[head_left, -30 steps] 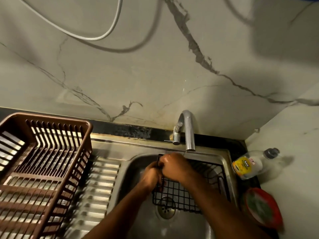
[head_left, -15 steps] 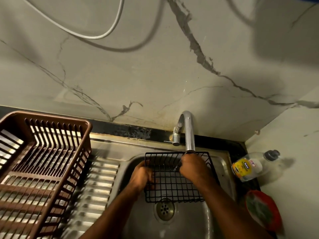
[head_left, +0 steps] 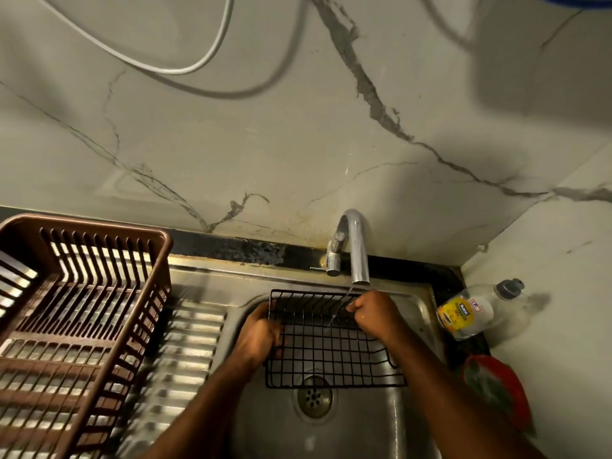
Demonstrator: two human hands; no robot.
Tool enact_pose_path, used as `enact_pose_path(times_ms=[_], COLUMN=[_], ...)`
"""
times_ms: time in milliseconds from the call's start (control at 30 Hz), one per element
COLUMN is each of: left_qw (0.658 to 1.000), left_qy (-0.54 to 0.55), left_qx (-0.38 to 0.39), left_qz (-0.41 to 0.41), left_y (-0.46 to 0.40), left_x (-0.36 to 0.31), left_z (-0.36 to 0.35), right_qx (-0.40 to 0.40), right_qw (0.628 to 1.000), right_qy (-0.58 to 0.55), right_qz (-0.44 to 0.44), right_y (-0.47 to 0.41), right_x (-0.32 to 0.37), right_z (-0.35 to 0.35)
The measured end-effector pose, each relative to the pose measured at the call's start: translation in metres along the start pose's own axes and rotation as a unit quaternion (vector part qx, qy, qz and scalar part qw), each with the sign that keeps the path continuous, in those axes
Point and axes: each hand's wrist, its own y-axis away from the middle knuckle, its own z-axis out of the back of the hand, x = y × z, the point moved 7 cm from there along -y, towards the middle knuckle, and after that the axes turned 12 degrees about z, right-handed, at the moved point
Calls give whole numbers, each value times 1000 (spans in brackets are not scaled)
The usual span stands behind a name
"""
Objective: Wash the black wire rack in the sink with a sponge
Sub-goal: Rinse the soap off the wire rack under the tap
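From the head camera I saw the black wire rack with its square grid floor (head_left: pixel 326 346) held inside the stainless steel sink basin (head_left: pixel 410 313), above the round perforated metal drain (head_left: pixel 314 396), its far wall of upright wires rising toward the tap. My left hand (head_left: pixel 261 336) was curled around the rack's left edge, gripping the wire. My right hand (head_left: pixel 372 314) was closed in a fist at the rack's far right corner, fingers wrapped over the top wire there; I could not tell whether it held anything else inside the fist. The curved chrome tap (head_left: pixel 354 246) stood at the back of the sink, and a thin stream of water (head_left: pixel 341 304) ran from its spout onto the rack just beside my right hand.

To the left, a brown slatted plastic dish basket (head_left: pixel 79 326) sat on the ribbed steel draining board (head_left: pixel 185 356). On the right, a clear plastic dishwash bottle with a yellow label and grey cap (head_left: pixel 477 311) lay tilted on the dark counter edge in the corner, and nearer to me sat a red round dish holding something green (head_left: pixel 496 392), too blurred to identify. A white cable (head_left: pixel 159 66) looped across the veined marble wall (head_left: pixel 265 144) above.
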Motion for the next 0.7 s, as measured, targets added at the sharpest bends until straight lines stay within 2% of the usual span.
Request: enact_pose_path(times_ms=[133, 200, 333, 400, 433, 500, 567, 700], left_qw=[999, 997, 990, 987, 986, 985, 986, 985], left_qy=[35, 64, 102, 121, 124, 126, 127, 151], left_qx=[-15, -34, -64, -66, -70, -76, -72, -75], left_qz=[-16, -33, -67, -79, -84, -86, -78, -43], left_y=[5, 7, 16, 21, 24, 28, 24, 16], left_x=[4, 7, 12, 17, 19, 20, 24, 36], left_z=[-2, 2, 6, 7, 9, 13, 17, 29], right_qx=[-63, -113, -186, -196, -178, -128, -87, -46], right_qw=[997, 984, 902, 848, 834, 840, 867, 940], right_qy=[-31, -105, -331, -425, -452, -452, -412, -297], right_qz=[-43, -86, -205, -249, -263, -272, -267, -165], right_y=[2, 5, 30, 43, 48, 54, 54, 30], right_x=[-4, -13, -23, -28, -31, -35, -37, -8], right_z=[1, -2, -26, -43, -52, -66, -65, -33])
